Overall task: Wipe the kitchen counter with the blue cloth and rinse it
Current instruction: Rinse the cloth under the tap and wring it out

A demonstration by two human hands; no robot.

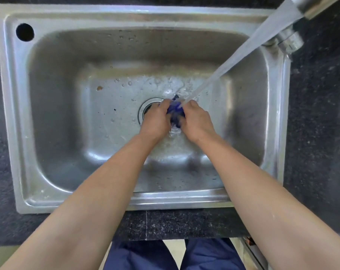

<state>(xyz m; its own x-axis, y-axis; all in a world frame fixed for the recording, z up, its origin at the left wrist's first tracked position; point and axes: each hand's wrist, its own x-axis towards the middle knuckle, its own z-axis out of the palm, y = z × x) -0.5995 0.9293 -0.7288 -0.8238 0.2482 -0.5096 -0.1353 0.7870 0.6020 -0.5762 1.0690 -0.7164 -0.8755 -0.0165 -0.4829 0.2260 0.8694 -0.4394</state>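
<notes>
Now rinsing: blue cloth (176,112) bunched between both hands, left hand (157,121) and right hand (197,121) gripping it equally close, directly under the tap stream (233,59), above the sink (48,114) drain.

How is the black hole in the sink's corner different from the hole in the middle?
The corner hole sits on the flat rim of the sink; the drain sits low in the basin floor. The corner hole is plain and dark; the drain has a shiny metal ring. The corner hole shows fully; the left hand covers part of the drain. Both are round.
</notes>
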